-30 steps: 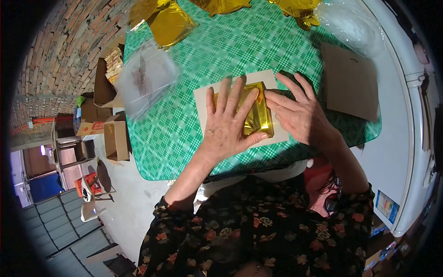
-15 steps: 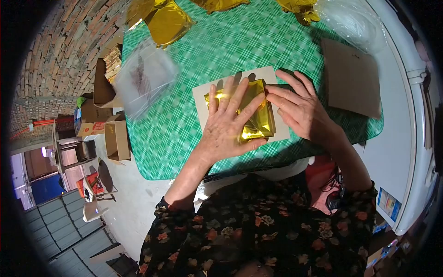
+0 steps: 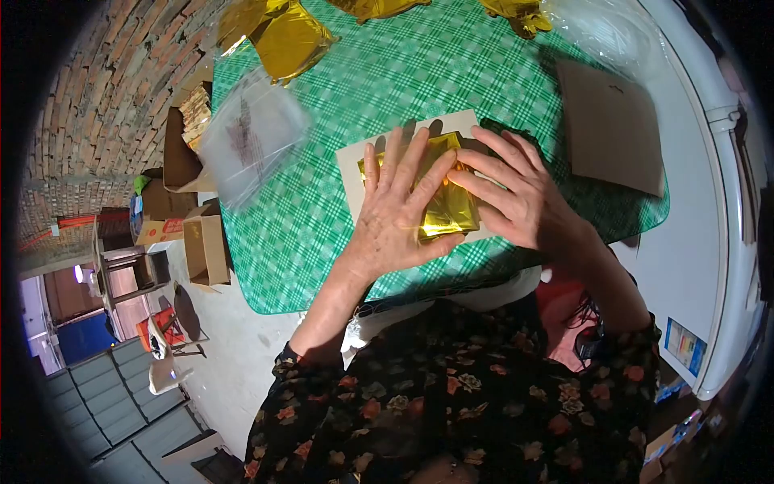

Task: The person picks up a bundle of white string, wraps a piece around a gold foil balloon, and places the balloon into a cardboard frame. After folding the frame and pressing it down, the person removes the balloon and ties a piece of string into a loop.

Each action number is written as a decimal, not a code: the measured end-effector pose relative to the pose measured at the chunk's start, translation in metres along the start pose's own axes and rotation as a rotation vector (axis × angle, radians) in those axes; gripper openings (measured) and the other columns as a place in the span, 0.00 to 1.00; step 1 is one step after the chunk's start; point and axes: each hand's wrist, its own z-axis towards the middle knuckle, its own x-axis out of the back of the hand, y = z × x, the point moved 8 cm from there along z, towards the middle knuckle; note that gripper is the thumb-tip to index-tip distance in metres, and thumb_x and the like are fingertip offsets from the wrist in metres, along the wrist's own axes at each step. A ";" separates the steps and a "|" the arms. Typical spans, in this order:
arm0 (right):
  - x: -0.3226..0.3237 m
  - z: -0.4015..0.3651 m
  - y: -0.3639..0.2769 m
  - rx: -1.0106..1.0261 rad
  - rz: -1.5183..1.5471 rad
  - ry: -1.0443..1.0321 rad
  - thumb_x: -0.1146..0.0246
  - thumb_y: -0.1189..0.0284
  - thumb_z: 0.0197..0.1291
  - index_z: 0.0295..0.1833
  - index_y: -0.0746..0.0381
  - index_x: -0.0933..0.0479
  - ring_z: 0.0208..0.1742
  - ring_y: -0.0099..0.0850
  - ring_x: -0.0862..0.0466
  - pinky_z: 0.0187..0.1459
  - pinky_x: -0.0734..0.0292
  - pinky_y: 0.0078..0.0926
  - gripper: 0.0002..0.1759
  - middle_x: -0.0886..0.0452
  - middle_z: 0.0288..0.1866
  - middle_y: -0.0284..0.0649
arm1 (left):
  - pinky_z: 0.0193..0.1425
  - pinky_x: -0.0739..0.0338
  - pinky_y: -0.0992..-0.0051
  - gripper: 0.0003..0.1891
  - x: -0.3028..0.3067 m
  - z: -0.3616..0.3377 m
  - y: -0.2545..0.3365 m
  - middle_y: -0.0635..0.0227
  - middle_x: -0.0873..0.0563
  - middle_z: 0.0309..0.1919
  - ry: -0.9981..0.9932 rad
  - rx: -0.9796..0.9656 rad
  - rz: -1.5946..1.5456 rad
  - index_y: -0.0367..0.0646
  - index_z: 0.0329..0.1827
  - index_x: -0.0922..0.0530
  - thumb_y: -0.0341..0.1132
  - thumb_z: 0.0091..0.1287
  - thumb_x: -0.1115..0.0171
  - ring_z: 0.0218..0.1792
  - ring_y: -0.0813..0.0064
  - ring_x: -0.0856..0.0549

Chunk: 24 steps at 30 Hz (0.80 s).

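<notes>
As the head view shows, a flat gold foil packet (image 3: pixel 453 211) lies on a pale board (image 3: pixel 348 165) near the front edge of the green checked surface (image 3: pixel 322 202). The left hand (image 3: pixel 387 226) spreads over its left part, fingers open and splayed, holding nothing closed within them. The right hand (image 3: pixel 524 202) has its fingertips at the packet's upper right; whether that grip pinches the foil or only touches it, I cannot tell. For good work here, the left palm seems best used as a steady, even weight, since thin foil probably creases or tears under a sharp push. The right fingertips would do well to work lightly along the edge, outward from the pressed area, so slack does not gather. The board's margins show around the packet, a handy guide for squareness. Loose gold foil (image 3: pixel 294 44) at the far left is best left well apart from the 2 hands.
</notes>
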 end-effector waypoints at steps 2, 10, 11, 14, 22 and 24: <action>0.000 0.001 0.000 0.019 -0.035 0.012 0.31 0.70 0.56 0.61 0.62 0.19 0.75 0.46 0.31 0.70 0.35 0.55 0.25 0.24 0.68 0.44 | 0.81 0.66 0.33 0.53 -0.001 0.000 0.001 0.50 0.46 0.83 -0.011 -0.001 0.007 0.52 0.82 0.37 0.57 0.51 0.24 0.83 0.38 0.52; 0.005 0.015 0.001 -0.063 -0.068 0.136 0.28 0.70 0.56 0.56 0.63 0.19 0.72 0.42 0.28 0.66 0.31 0.45 0.21 0.22 0.64 0.41 | 0.84 0.68 0.42 0.48 -0.005 -0.001 -0.001 0.52 0.47 0.84 -0.038 0.000 -0.016 0.49 0.84 0.42 0.52 0.61 0.30 0.84 0.44 0.54; 0.005 0.013 0.004 -0.095 -0.064 0.156 0.28 0.70 0.57 0.56 0.63 0.20 0.72 0.42 0.28 0.66 0.30 0.45 0.21 0.22 0.64 0.41 | 0.85 0.68 0.42 0.47 -0.006 -0.001 -0.003 0.52 0.47 0.84 -0.041 0.003 -0.009 0.49 0.84 0.43 0.51 0.63 0.32 0.84 0.45 0.54; 0.012 0.002 0.010 -0.152 -0.060 0.205 0.30 0.72 0.58 0.56 0.65 0.20 0.70 0.42 0.26 0.65 0.30 0.44 0.21 0.20 0.61 0.42 | 0.85 0.69 0.44 0.43 -0.007 -0.002 -0.005 0.54 0.47 0.84 -0.048 0.021 0.002 0.49 0.85 0.44 0.46 0.67 0.37 0.84 0.46 0.53; 0.007 -0.023 -0.013 -0.124 -0.199 0.137 0.37 0.74 0.60 0.57 0.65 0.16 0.70 0.42 0.27 0.70 0.38 0.48 0.19 0.19 0.65 0.39 | 0.84 0.66 0.40 0.44 -0.007 0.000 -0.002 0.53 0.46 0.83 -0.029 0.007 -0.003 0.47 0.83 0.41 0.43 0.61 0.36 0.83 0.42 0.51; 0.003 -0.023 -0.016 -0.105 -0.236 0.106 0.35 0.71 0.59 0.58 0.65 0.17 0.74 0.45 0.30 0.73 0.43 0.54 0.21 0.22 0.69 0.41 | 0.84 0.66 0.40 0.44 -0.006 0.000 -0.001 0.53 0.46 0.83 -0.026 0.004 -0.006 0.47 0.83 0.40 0.43 0.61 0.35 0.83 0.43 0.50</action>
